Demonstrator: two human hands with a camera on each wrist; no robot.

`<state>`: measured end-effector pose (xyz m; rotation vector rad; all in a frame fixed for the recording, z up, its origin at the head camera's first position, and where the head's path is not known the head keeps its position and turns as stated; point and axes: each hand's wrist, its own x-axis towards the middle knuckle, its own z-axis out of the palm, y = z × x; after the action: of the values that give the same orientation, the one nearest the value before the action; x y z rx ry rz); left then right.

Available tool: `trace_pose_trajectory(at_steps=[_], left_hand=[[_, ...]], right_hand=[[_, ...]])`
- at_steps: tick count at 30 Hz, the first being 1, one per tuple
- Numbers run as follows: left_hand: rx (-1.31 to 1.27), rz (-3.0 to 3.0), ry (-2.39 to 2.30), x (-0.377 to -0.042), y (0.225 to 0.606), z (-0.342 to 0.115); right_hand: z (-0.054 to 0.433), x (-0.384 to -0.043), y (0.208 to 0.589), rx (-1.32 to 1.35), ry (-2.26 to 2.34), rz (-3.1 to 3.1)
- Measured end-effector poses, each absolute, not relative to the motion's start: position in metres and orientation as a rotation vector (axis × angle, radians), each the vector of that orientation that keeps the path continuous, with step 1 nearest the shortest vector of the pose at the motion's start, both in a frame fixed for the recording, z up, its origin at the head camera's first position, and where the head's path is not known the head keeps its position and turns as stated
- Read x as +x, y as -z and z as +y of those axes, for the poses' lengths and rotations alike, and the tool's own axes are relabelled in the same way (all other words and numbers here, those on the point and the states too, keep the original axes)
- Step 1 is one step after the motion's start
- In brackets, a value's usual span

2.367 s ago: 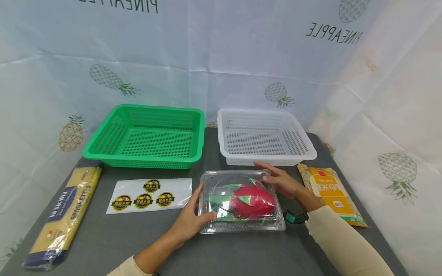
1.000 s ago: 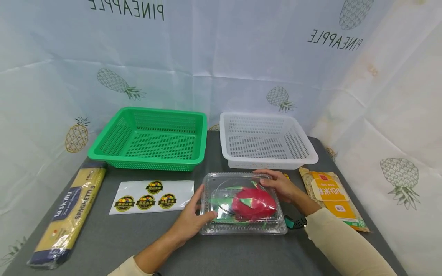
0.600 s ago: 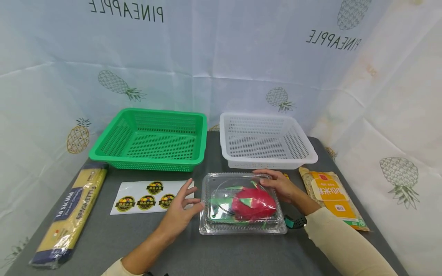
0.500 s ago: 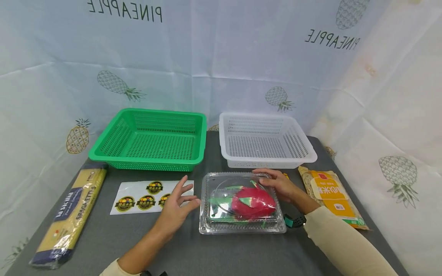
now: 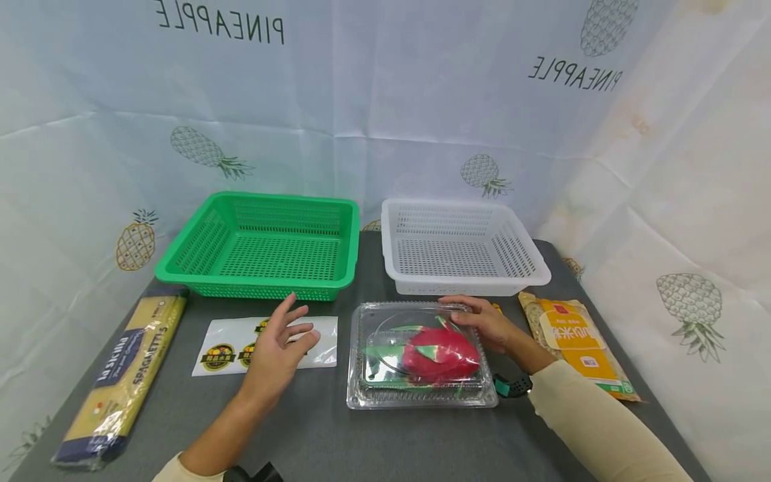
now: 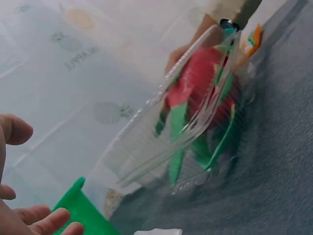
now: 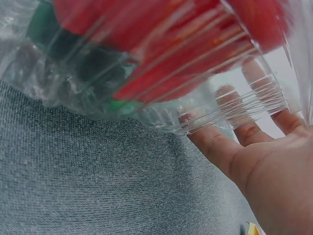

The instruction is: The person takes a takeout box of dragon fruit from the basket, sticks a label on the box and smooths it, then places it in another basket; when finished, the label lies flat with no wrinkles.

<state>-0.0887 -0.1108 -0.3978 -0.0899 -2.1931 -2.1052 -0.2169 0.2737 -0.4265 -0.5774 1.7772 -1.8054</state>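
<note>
A clear plastic clamshell box (image 5: pixel 385 395) lies on the dark table with its lid down. Inside it is a red dragon fruit (image 5: pixel 442 355) with green scales. My right hand (image 5: pixel 489 324) grips the box's far right corner, thumb on the lid, fingers at the back edge. Through the clear plastic, some of its fingertips (image 7: pixel 203 129) show in the right wrist view. Over the white sheet (image 5: pixel 322 341) of round black-and-gold stickers hovers my left hand (image 5: pixel 278 351), fingers loosely spread and holding nothing. It covers part of the stickers.
A green basket (image 5: pixel 255 282) stands behind the sheet, and a white basket (image 5: pixel 470 284) behind the box. At the left edge lies a spaghetti pack (image 5: pixel 123 381). A yellow grain bag (image 5: pixel 578 341) lies on the right, beyond my right wrist.
My left hand has let go of the box's left side and moved left over the sticker sheet. The right hand stays on the box, which has hardly moved.
</note>
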Motion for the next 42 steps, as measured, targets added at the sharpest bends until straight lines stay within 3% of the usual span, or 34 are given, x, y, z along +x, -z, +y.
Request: trace_pose_trajectory(at_steps=[14,22,42], left_hand=[[0.043,-2.078,1.879,-0.095,0.402,-0.137],[0.248,-2.057,1.798,-0.105,0.418,-0.151],[0.440,-2.401,1.458,-0.124,0.459,-0.175]], right_hand=[[0.275,-0.217,0.429,-0.587,1.802,1.792],[0.276,-0.219,0.432,-0.595,1.800,1.792],[0.276,-0.217,0.431,-0.560,1.786,1.826]])
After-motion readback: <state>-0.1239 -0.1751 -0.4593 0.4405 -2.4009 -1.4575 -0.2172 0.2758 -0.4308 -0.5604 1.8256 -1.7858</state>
